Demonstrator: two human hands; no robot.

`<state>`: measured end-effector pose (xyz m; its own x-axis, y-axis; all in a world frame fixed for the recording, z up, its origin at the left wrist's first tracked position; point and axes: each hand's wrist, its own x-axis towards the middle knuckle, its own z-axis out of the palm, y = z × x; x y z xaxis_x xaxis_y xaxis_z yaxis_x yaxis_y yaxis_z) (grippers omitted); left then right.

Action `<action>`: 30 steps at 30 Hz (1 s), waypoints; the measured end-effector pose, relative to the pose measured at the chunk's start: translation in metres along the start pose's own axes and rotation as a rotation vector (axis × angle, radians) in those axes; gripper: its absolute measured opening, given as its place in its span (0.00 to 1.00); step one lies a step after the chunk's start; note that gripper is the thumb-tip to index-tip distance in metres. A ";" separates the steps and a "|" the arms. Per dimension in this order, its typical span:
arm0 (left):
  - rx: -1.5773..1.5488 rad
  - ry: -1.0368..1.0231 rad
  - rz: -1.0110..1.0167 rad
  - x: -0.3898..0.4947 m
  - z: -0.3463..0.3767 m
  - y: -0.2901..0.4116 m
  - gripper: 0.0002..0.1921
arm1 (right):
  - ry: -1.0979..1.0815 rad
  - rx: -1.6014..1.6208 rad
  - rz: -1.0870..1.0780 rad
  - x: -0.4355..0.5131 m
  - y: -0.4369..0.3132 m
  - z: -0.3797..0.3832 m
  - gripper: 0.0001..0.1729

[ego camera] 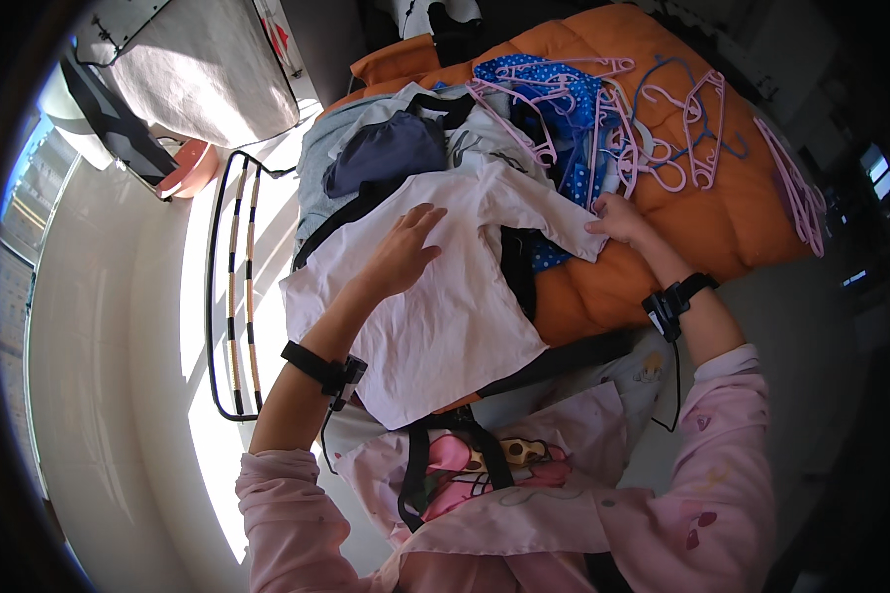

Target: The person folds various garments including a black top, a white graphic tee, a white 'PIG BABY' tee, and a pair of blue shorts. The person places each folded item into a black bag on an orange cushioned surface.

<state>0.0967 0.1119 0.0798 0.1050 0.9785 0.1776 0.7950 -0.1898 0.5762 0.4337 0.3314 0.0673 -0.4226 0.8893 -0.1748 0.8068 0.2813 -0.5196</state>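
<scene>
A white shirt [445,296] lies spread over a pile of clothes, with its lower edge hanging towards me. My left hand [404,256] is over the middle of the shirt, fingers apart and nothing in it; whether it touches the cloth is unclear. At the end of the sleeve on the right, my right hand [614,220] pinches the cuff between thumb and fingers. Beyond the shirt are a dark blue-grey garment [389,152], a white garment with a dark print [489,137] and a blue polka-dot garment [582,118].
Pink plastic hangers [623,141] lie tangled on the orange quilted cover [727,215], and more pink hangers [790,185] rest at its right edge. A black-framed rack [230,296] stands on the left floor. Behind it is a pink basin [190,170].
</scene>
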 end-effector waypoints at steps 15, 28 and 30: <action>0.365 -0.011 -0.300 0.031 0.062 -0.003 0.43 | 0.167 0.633 0.086 -0.057 0.032 -0.079 0.13; 0.027 0.214 -0.019 0.041 0.036 -0.002 0.28 | -0.519 -0.082 -0.175 -0.048 -0.007 0.029 0.12; -0.016 0.271 0.028 0.045 0.041 -0.002 0.25 | -0.378 0.461 -0.100 -0.049 -0.004 0.013 0.11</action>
<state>0.1244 0.1592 0.0539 -0.0386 0.9160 0.3994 0.7840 -0.2201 0.5804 0.4453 0.2819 0.0671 -0.6731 0.6530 -0.3472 0.5288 0.0968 -0.8432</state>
